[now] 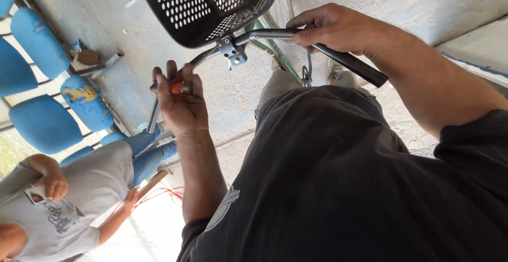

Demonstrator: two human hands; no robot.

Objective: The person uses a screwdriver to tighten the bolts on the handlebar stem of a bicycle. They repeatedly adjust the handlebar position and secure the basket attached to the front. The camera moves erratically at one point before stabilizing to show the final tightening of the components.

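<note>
A bicycle handlebar (264, 33) of bare grey metal runs across the view under a black perforated basket (206, 3). My left hand (180, 100) is at the bar's left end, fingers closed around a small orange piece (177, 87) pressed against the tube. My right hand (333, 26) grips the bar's right side, just inboard of the black rubber grip (354, 63). A metal clamp bracket (233, 50) sits at the bar's middle below the basket. My black shirt fills the lower right.
The green bicycle frame (278, 56) and front wheel descend toward the concrete floor (132, 34). Blue plastic seats (42, 82) line the left. Another person in a grey shirt (69, 198) sits at lower left beside red cords (159, 194).
</note>
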